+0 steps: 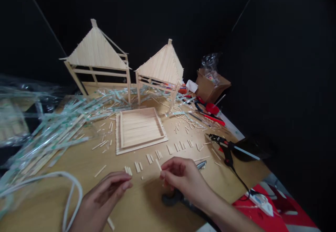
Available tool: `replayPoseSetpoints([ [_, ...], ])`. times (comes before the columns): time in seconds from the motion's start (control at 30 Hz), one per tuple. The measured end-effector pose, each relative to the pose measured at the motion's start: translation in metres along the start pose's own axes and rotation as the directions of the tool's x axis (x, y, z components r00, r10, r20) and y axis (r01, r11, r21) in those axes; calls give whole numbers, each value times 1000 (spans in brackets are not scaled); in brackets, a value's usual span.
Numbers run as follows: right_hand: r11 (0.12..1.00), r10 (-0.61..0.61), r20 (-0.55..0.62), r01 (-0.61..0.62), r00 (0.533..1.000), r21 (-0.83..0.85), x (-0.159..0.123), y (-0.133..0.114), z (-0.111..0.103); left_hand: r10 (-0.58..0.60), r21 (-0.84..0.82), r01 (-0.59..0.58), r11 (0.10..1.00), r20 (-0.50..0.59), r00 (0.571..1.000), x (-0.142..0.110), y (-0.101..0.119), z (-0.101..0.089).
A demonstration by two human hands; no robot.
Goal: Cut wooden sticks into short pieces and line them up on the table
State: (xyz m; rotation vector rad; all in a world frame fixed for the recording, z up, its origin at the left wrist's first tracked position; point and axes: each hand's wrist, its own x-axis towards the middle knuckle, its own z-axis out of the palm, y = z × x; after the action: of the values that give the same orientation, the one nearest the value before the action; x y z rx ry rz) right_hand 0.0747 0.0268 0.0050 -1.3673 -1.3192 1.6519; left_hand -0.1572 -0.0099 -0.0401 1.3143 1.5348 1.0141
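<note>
Two bare hands reach over a brown table point(49, 198). The right hand point(185, 176) pinches a small pale stick point(158, 165) between thumb and fingertips, its free end pointing away from the person. The left hand point(105, 194) is half curled, with a gap between thumb and forefinger and nothing visible in its grip.

Just beyond the fingertips, short cut sticks point(149, 158) lie in little groups, in a line running from the left fingertips off to the right. Past them sits a square wooden panel point(140, 127) with a raised rim. Farther beyond the hands stand two stick-built models with pointed roofs: a house point(97, 53) on the left and a second house point(160, 65) on the right.

Clear plastic strips point(76, 111) heap up beyond the left hand, and a white cable point(76, 186) loops close to its outer side. Right of the right hand lies a black glue gun point(227, 151); nearer the person is a white power strip point(261, 204). A dark-handled tool point(172, 198), partly hidden, lies beneath the right hand.
</note>
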Motion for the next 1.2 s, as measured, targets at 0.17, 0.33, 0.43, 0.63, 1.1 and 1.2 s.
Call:
replayPoseSetpoints([
  [0.17, 968, -61, 54, 72, 997, -242, -2, 17, 30, -204, -230, 209, 951, 45, 978, -3, 13, 6],
  [0.33, 965, -85, 130, 114, 988, -238, -3, 19, 56, -269, -355, 364, 861, 287, 919, -4, 15, 5],
  [0.43, 970, -103, 140, 131, 985, -204, -6, 15, 68, -292, -396, 411, 821, 327, 899, -7, 15, 5],
  [0.63, 938, -144, 147, 182, 979, -294, -10, 8, 72, -272, -467, 410, 784, 335, 902, -10, 17, 2],
  [1.1, 604, -296, 238, 374, 925, -704, -19, 3, 30, -382, -516, 548, 659, 398, 834, -8, 16, 1],
  [1.2, 366, -211, 250, 314, 945, -876, -30, 15, -10, -373, -539, 543, 644, 398, 838, -8, 16, 2],
])
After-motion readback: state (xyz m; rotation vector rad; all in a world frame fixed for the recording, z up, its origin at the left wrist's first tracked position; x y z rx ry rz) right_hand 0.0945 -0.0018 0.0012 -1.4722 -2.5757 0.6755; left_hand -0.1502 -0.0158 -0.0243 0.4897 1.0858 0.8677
